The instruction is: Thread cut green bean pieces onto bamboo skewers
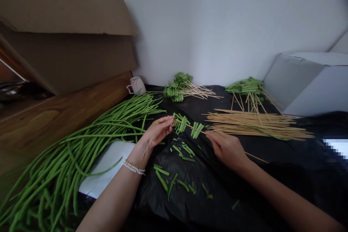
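Both of my hands are at a thin wooden skewer (189, 125) threaded with short cut pieces of long green bean (197, 129). The pieces sit in two groups with a gap between them. My right hand (227, 148) grips the skewer's right end. At its left end my left hand (159, 129) is closed, thumb and fingers pinching a bean piece at the skewer; the fingertips partly hide it. Below lie loose cut bean pieces (187, 149), scattered on a black plastic sheet (152, 206).
Uncut long beans (89, 137) heap at left, partly over a white sheet (108, 163). Bare skewers (255, 125) lie at right. Filled bean skewers (175, 88) are piled behind, with more (248, 86) at back right. A mug (137, 85), cardboard box (67, 43) and white box (307, 79) stand around.
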`<state>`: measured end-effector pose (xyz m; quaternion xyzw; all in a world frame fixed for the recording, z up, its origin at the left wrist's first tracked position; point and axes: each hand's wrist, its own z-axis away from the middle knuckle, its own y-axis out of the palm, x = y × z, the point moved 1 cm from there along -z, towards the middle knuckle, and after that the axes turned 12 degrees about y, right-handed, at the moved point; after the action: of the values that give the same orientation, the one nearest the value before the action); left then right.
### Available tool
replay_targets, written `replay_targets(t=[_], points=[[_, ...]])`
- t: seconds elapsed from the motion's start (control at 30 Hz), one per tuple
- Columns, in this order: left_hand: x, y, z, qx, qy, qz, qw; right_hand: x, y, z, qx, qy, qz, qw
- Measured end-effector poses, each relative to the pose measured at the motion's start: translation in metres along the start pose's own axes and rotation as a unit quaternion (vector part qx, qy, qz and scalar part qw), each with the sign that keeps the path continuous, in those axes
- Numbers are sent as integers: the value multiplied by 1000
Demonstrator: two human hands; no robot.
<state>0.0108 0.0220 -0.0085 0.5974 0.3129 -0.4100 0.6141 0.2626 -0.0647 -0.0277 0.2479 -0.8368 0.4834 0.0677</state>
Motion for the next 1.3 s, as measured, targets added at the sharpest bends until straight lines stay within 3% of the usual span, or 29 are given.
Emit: replay_targets(t=[0.7, 1.3], points=[[1, 2, 2, -12, -2, -30, 999, 1, 1, 1, 17, 1, -5, 1000], [8, 3, 4, 19, -40, -29, 999, 2, 4, 4, 24, 3, 8, 1000]])
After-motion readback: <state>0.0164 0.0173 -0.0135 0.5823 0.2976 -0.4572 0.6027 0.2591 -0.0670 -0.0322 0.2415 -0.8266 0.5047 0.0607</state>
